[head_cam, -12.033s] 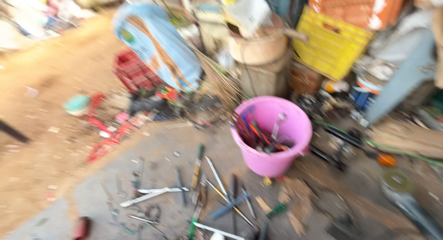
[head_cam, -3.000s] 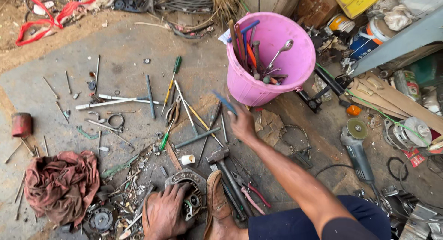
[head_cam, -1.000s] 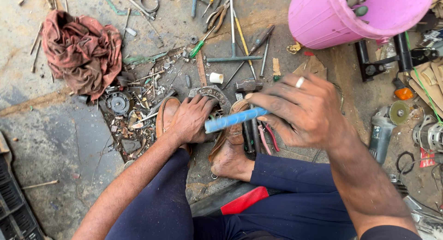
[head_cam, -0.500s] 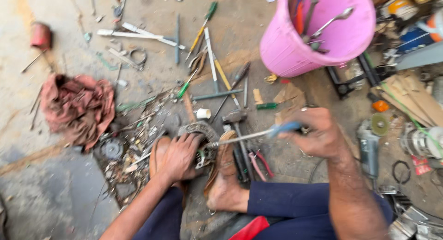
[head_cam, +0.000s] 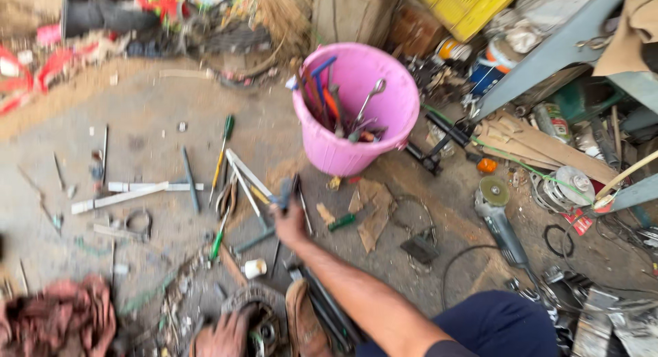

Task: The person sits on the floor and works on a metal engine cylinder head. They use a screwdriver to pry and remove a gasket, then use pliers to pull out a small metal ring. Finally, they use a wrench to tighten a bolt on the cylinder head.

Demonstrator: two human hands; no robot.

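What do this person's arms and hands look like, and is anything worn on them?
Both hands are bare, with no gloves. The right hand leads to a bare forearm with no sleeve showing. Only the left hand shows at the bottom edge. No watch is visible.

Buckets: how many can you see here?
1. A pink bucket full of tools stands on the ground just beyond the right hand. Others may be hidden in the clutter along the top edge.
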